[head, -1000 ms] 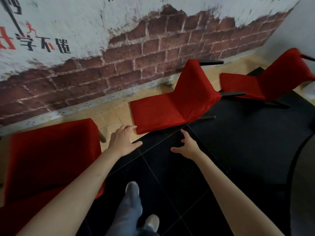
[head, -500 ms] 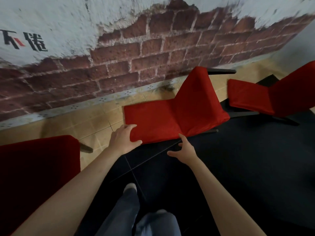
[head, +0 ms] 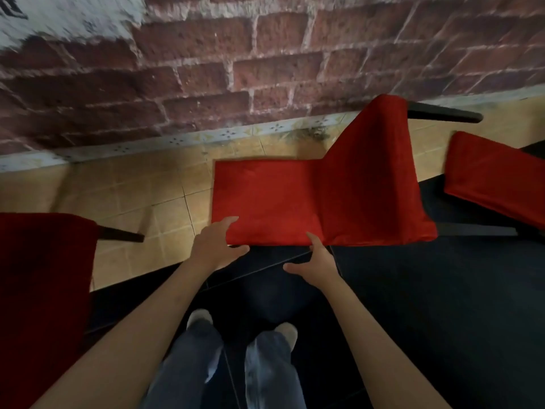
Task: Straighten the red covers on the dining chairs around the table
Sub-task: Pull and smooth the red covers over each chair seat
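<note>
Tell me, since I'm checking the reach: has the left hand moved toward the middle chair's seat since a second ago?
Yes. The left hand was short of the middle chair's red seat cover; now its fingers lie on the cover's near corner, thumb under the edge.

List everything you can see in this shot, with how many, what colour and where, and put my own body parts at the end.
chairs with red covers: 3, red; middle chair ahead by the wall, left chair at the left edge, right chair at the right edge
chair legs: dark, sticking out from the chairs, one at
brick wall: 1, red-brown with white plaster top left, across the top
floor tiles: tan, along the wall
dark floor: black, lower right
left hand: fingers on the middle seat's front left corner
right hand: fingers at the seat's front edge
legs and shoes: blue trousers, pale shoes, bottom centre
</note>
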{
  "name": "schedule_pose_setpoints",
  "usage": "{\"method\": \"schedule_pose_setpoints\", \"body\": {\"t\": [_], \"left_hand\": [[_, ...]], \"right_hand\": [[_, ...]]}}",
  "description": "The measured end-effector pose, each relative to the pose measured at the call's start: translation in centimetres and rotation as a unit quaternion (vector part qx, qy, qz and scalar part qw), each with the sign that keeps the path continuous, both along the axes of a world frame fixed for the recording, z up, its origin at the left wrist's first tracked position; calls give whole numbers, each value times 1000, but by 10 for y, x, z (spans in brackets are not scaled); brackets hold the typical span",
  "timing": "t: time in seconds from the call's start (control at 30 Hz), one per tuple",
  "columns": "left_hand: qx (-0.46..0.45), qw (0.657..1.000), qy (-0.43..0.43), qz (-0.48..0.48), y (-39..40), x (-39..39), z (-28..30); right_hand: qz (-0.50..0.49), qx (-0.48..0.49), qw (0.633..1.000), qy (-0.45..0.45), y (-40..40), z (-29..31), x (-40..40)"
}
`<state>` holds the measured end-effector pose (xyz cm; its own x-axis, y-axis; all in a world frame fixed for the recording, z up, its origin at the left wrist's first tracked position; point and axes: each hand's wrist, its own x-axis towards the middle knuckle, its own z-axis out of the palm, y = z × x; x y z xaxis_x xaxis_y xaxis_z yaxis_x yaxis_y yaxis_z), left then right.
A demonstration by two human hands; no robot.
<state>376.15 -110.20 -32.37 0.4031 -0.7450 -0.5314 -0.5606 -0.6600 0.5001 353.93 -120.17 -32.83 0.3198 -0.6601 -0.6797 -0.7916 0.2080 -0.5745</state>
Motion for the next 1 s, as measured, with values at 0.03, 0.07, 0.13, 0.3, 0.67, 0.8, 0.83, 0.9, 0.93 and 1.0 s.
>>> {"method": "schedule_pose_setpoints", "body": {"t": [0.03, 0.07, 0.13, 0.3, 0.67, 0.8, 0.83, 0.9, 0.93, 1.0], "left_hand": [[6, 1000, 3, 5, -4, -5, -17], [12, 1000, 4, 5, -7, -11, -36], [24, 1000, 4, 0, -12, -18, -76], [46, 998, 35, 26, -23, -19, -189], [80, 980, 62, 172, -19, -22, -404], [62, 971, 35, 229, -19, -25, -445], [56, 969, 30, 239, -21, -26, -453], [38, 964, 19, 263, -24, -30, -468], [27, 960, 16, 277, -27, -33, -474], [16, 953, 15, 303, -30, -41, -485]], "right_hand": [[6, 4, 1000, 1, -7, -18, -2], [12, 9, 1000, 6, -13, -36, -3], [20, 20, 1000, 14, -23, -77, -5], [-1, 10, 999, 46, -37, -191, -4], [-136, -88, 984, 78, -40, -394, 18], [-161, -119, 975, 93, -45, -436, 23], [-173, -122, 973, 95, -46, -444, 25], [-197, -121, 968, 97, -45, -460, 31], [-203, -118, 967, 97, -43, -467, 34], [-215, -111, 966, 88, -38, -478, 40]]}}
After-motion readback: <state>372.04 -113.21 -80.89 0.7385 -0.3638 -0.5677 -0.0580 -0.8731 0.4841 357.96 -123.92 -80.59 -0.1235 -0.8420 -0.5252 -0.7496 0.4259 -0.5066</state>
